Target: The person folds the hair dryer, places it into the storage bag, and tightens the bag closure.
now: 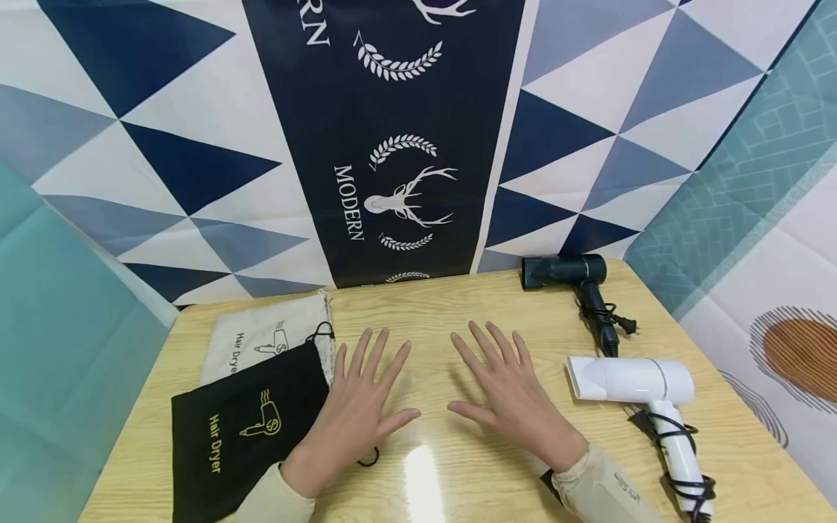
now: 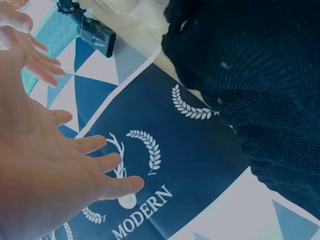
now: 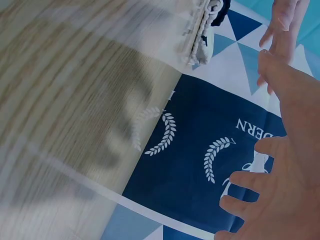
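My left hand [image 1: 356, 407] is held palm down with its fingers spread, close to the right edge of a black drawstring bag [image 1: 229, 428] printed "Hair Dryer". Beneath that bag lies a white drawstring bag [image 1: 261, 327] with similar print, partly covered. My right hand [image 1: 513, 399] also has its fingers spread and holds nothing. To its right a white hair dryer [image 1: 628, 379] lies on the table, a black cord wound round its handle. Farther back lies a black hair dryer [image 1: 565, 271], its cord bundled at the handle. In the left wrist view the black bag [image 2: 255, 90] fills the right side.
The wooden table [image 1: 425, 312] meets a patterned wall cloth [image 1: 405, 109] at the back. Teal sheeting [image 1: 72, 349] stands at the left, and another patterned sheet [image 1: 771, 290] at the right. A bright reflection shows at the table's front.
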Action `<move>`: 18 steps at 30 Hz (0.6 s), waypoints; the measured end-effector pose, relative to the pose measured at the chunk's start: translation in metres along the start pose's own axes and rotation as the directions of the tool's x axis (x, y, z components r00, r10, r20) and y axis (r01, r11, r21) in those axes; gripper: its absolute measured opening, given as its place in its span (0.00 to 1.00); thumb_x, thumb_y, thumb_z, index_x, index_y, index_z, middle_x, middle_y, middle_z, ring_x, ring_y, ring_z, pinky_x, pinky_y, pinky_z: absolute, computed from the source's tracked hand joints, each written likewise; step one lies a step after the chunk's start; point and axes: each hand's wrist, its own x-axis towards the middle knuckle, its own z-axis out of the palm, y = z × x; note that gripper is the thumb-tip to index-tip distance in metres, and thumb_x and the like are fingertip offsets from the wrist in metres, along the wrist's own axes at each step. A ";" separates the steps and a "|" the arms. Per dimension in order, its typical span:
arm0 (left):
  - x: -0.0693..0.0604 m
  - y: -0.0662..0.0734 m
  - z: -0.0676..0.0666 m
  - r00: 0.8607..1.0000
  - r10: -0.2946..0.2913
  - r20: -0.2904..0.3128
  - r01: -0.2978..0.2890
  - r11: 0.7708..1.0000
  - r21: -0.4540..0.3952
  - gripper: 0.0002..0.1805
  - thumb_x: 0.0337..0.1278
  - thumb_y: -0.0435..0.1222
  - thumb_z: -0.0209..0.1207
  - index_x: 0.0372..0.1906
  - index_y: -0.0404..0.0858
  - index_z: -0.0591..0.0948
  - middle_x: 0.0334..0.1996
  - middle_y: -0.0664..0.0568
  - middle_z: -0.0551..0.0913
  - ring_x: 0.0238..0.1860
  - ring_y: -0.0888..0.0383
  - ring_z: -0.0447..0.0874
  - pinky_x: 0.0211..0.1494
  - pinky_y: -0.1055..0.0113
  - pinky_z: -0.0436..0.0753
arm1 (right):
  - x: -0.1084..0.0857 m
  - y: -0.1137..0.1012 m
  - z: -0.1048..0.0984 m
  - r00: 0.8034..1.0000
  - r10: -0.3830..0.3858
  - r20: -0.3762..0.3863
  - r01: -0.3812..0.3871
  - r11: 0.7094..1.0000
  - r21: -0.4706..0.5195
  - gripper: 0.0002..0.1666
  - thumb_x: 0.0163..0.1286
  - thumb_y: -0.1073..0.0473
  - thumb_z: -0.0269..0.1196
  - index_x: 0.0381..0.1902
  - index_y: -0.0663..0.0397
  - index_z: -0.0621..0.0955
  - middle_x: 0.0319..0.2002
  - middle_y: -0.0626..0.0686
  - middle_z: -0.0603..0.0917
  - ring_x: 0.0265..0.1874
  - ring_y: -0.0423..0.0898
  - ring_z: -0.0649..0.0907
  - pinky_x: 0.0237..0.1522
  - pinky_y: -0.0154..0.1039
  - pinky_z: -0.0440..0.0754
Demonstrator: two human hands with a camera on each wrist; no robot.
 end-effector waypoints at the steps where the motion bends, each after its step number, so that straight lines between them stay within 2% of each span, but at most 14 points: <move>1: 0.001 0.000 -0.001 1.000 0.001 0.003 -0.001 1.000 -0.005 0.49 0.63 0.70 0.45 0.81 0.51 0.48 0.80 0.43 0.41 0.78 0.39 0.40 0.70 0.31 0.54 | 0.000 0.000 -0.001 1.000 0.002 0.000 -0.002 1.000 -0.001 0.58 0.61 0.24 0.60 0.80 0.43 0.55 0.77 0.60 0.56 0.74 0.65 0.56 0.69 0.70 0.49; 9: 0.008 0.005 -0.010 1.000 0.005 0.005 -0.005 0.999 -0.033 0.49 0.63 0.69 0.49 0.81 0.51 0.48 0.80 0.43 0.43 0.78 0.38 0.42 0.71 0.31 0.52 | -0.009 0.003 -0.008 1.000 0.015 0.004 -0.015 1.000 -0.018 0.57 0.61 0.24 0.59 0.80 0.42 0.55 0.77 0.60 0.56 0.75 0.63 0.55 0.69 0.70 0.50; 13: 0.009 0.009 -0.008 0.999 0.000 0.037 0.003 0.998 -0.065 0.49 0.62 0.68 0.50 0.81 0.52 0.48 0.80 0.45 0.43 0.78 0.40 0.41 0.71 0.32 0.52 | -0.018 0.005 -0.009 1.000 0.021 0.002 -0.021 0.999 -0.029 0.57 0.60 0.25 0.62 0.79 0.43 0.57 0.76 0.60 0.57 0.74 0.64 0.56 0.68 0.70 0.51; 18: 0.011 0.014 -0.005 0.998 0.026 0.052 -0.022 0.996 -0.081 0.49 0.63 0.68 0.48 0.81 0.53 0.46 0.80 0.45 0.44 0.78 0.39 0.41 0.70 0.32 0.54 | -0.032 0.007 -0.012 0.999 0.036 -0.013 -0.037 0.998 -0.044 0.57 0.60 0.26 0.63 0.78 0.43 0.59 0.76 0.61 0.59 0.73 0.65 0.58 0.67 0.71 0.52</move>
